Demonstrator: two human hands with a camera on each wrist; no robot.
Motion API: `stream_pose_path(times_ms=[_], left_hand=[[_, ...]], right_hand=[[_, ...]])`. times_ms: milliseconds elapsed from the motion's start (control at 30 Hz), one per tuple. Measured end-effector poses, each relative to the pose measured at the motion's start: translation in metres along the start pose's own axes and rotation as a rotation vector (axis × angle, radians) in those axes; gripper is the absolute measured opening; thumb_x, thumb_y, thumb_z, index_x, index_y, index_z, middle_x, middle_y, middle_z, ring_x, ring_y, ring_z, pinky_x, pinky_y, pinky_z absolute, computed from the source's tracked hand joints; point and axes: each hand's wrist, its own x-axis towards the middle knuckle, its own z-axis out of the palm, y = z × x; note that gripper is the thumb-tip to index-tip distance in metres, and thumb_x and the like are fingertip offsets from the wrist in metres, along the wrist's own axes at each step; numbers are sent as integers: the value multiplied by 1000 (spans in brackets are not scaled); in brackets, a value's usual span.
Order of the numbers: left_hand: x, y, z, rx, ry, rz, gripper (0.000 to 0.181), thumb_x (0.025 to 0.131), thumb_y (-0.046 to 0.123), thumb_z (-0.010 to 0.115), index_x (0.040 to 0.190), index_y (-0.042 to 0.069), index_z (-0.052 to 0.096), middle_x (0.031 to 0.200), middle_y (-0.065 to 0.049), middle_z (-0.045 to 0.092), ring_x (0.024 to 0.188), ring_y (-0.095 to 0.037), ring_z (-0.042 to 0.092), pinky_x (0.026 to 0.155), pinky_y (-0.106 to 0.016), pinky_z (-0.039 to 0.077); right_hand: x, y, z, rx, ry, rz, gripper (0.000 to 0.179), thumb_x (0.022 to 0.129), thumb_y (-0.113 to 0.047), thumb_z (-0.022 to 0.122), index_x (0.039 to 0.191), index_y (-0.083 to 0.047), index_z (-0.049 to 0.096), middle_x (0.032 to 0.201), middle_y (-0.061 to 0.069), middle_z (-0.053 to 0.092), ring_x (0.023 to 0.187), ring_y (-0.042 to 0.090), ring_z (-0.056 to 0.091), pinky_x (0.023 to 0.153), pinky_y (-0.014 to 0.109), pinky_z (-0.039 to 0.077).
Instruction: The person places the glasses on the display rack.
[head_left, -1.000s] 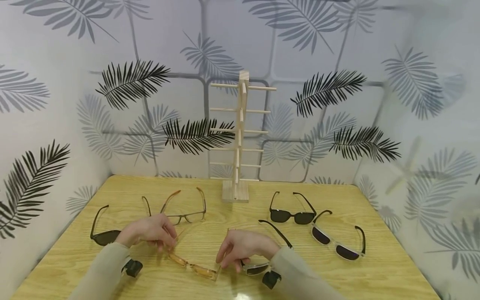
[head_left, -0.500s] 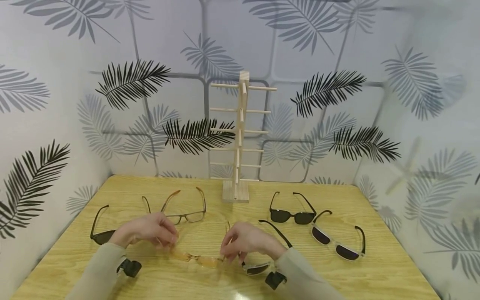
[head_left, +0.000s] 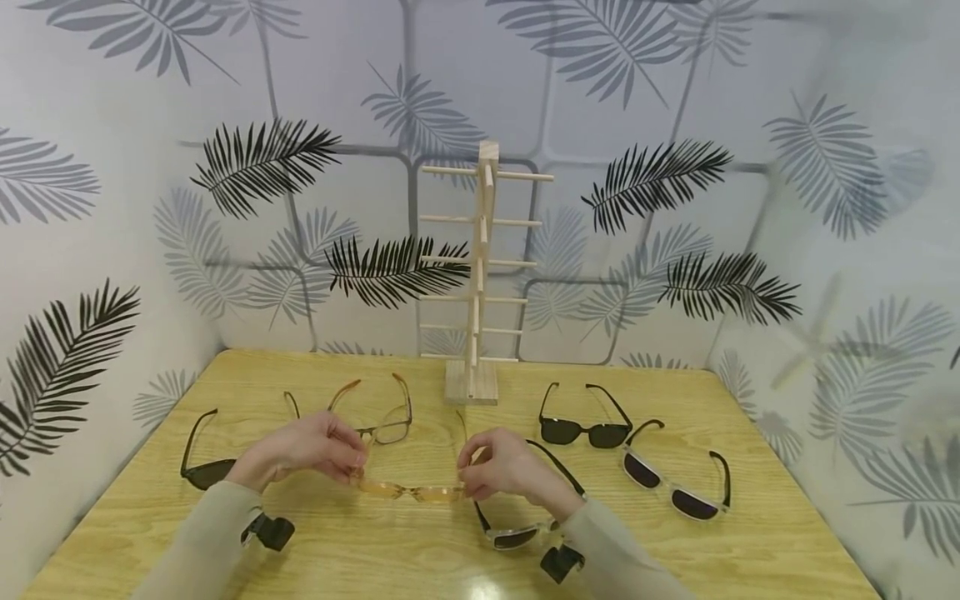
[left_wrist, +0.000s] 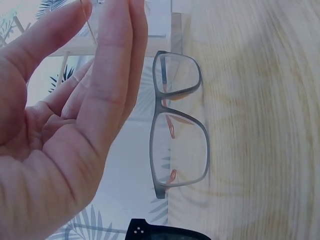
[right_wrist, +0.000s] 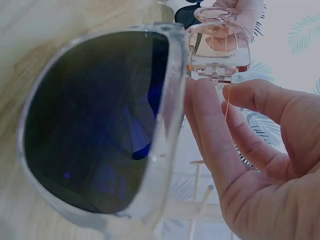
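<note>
Head view: amber glasses (head_left: 412, 492), long axis crosswise, temples (head_left: 462, 427) pointing forward; left hand (head_left: 315, 450), right hand (head_left: 506, 468) pinch opposite ends.

at the back of the yellowish wooden table (head_left: 390, 567) stands a pale wooden rack (head_left: 480, 279), its pegs sticking out to both sides in rows. the wall (head_left: 480, 50) behind it carries a print of black and grey leaves. left of the rack are clear-lensed glasses (head_left: 392, 432) with orange-tipped arms, and farther left, black sunglasses (head_left: 211, 474). to the right, a second black pair (head_left: 573, 432) sits just beside clear-framed sunglasses (head_left: 686, 502) with black arms. nearer the front rests another clear-framed pair (head_left: 514, 539), partly hidden, a dark lens showing.
</note>
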Motion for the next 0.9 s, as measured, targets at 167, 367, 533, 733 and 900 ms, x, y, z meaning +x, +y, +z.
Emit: stream_pose_path(times_ms=[167, 367, 533, 733, 900], left_hand=[[1, 2, 0, 1, 17, 19, 36, 89, 15, 72, 111, -13, 65, 90, -11, 73, 82, -25, 72, 76, -40, 60], [1, 0, 0, -9, 49, 24, 45, 89, 16, 72, 118, -15, 60, 96, -13, 72, 86, -25, 71, 77, -40, 60], [0, -3, -3, -37, 60, 23, 51, 90, 18, 73, 123, -17, 55, 99, -14, 71, 88, -25, 71, 78, -40, 60], [0, -2, -3, -32, 52, 33, 48, 91, 19, 71, 121, -16, 57, 94, -12, 72, 83, -24, 71, 75, -39, 60], [2, 0, -1, -52, 30, 41, 44, 91, 18, 71, 119, -13, 60, 93, -12, 73, 83, -24, 71, 77, -41, 60]], right_hand=[[0, 2, -2, 58, 6, -6, 21, 89, -7, 69, 106, 3, 65, 96, 14, 66, 79, 32, 72, 71, 42, 61], [3, 8, -3, 147, 16, -17, 30, 87, -4, 70, 115, 5, 64, 109, 18, 61, 87, 34, 71, 78, 43, 60], [3, 10, -3, 204, 11, -63, 32, 88, -4, 71, 118, 3, 64, 114, 22, 61, 89, 32, 71, 82, 46, 59], [0, 12, -6, 243, -4, -109, 32, 88, -8, 72, 119, 0, 66, 115, 23, 61, 90, 25, 70, 85, 49, 58], [-1, 15, -10, 257, 7, -134, 35, 87, -8, 74, 120, 0, 65, 116, 24, 60, 91, 19, 67, 87, 48, 57]])
